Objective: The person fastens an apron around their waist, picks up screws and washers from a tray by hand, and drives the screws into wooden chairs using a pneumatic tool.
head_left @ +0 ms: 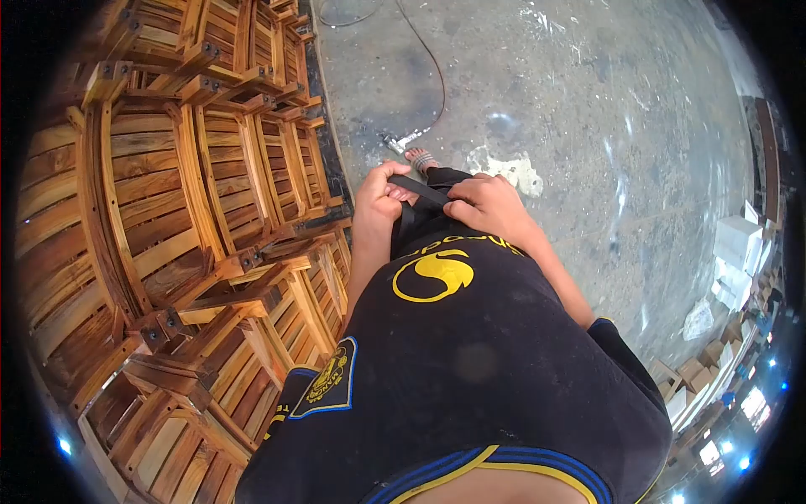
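While the left hand [378,194] grasps the strap [421,190] and the right hand [491,204] seems to pinch it farther along, it stretches between them at the waist, beyond the shirt's [512,336] logo [409,286]. If either hold slackens, it could slip free.

Shirt [512,361]: basically all black, a few faint pale smudges
Logo on shirt [454,270]: bright yellow, swirl in a ring
Collar of shirt [544,466]: blue and black stripes, yellow edging
Patch on shirt [329,385]: black, yellow crest, blue border
Strap ahead of shirt [420,191]: just plain black
Wood left of shirt [147,172]: streaky honey to dark brown
Floor beyond shirt [571,101]: grey, white specks and streaks
Hose beyond shirt [440,80]: reddish brown
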{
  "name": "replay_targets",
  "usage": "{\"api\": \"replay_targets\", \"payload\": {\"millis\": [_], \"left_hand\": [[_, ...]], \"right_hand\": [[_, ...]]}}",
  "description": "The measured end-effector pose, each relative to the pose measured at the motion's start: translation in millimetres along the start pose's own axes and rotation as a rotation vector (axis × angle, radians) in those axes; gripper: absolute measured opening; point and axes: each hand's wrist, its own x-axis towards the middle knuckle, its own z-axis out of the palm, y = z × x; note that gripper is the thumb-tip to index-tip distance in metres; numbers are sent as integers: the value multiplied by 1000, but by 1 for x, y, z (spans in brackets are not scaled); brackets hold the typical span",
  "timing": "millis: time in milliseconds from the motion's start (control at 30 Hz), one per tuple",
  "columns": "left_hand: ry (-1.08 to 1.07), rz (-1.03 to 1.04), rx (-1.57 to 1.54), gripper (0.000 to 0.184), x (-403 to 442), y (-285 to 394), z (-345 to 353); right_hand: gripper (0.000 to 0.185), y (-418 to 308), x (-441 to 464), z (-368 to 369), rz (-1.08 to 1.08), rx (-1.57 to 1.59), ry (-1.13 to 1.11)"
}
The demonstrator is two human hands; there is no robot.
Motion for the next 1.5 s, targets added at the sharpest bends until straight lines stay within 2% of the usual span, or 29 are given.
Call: {"api": "replay_targets", "payload": {"millis": [33, 100, 167, 233, 300, 333, 467, 633, 700, 767, 867, 900, 967, 1067, 1100, 1167, 1200, 1300, 1367, 1400, 1433, 1500], "left_hand": [[-1, 4, -7, 25, 1, 2, 1], [-204, 248, 169, 21, 2, 8, 6], [-125, 290, 153, 21, -1, 6, 15], [-162, 373, 282, 16, 1, 7, 17], [-174, 389, 332, 12, -4, 8, 17], [-152, 405, 396, 11, -5, 9, 18], [-176, 418, 511, 10, -7, 12, 15], [-146, 443, 440, 13, -3, 15, 7], [-131, 452, 391, 15, 1, 12, 1], [-36, 437, 238, 14, 3, 8, -1], [-70, 368, 116, 21, 8, 2, -6], [-73, 368, 117, 21, 6, 0, -4], [47, 366, -28, 29, -1, -6, 0], [108, 313, -168, 33, 1, -12, 1], [104, 305, -167, 33, 7, -15, -4], [-36, 249, -188, 35, 22, -22, -20], [-46, 249, -191, 35, 26, -21, -22], [-100, 162, -201, 31, 31, -24, -18], [-114, 346, 21, 26, 5, -7, 2], [-48, 388, 147, 19, -2, -1, 9], [-26, 381, 135, 19, -7, 7, 14], [-144, 446, 510, 22, -15, 19, 18]], "right_hand": [[30, 1, 1, -1, -6, 52, -3], [30, 8, 8, -6, -63, 123, -26], [27, 12, 13, -11, 27, 267, -173], [31, 20, 19, -12, -50, 325, -189], [37, 25, 25, -19, 281, 660, -317], [44, 29, 32, -23, 251, 661, -351], [39, 27, 52, -26, 192, 645, -480], [35, 8, 52, -12, 48, 626, -558], [38, -5, 48, -21, 32, 206, -498], [38, -9, 40, -18, 66, 137, -477], [33, -5, 26, -10, -68, -3, -226], [33, -8, 25, -12, -67, -5, -224], [31, -16, 23, -17, 88, 26, -277], [29, -17, 13, -10, 129, 100, -176], [29, -16, 10, -10, 136, 97, -175], [28, -13, 2, -9, 185, 236, -105], [27, -13, -1, -6, 127, 179, -28], [27, -9, 2, -7, 130, 112, -66], [27, -16, 8, -16, 184, 148, -138], [28, -17, 11, -19, 209, 188, -206], [30, -17, 15, -21, 237, 230, -275], [36, -4, 34, -15, 213, 489, -365]]}}
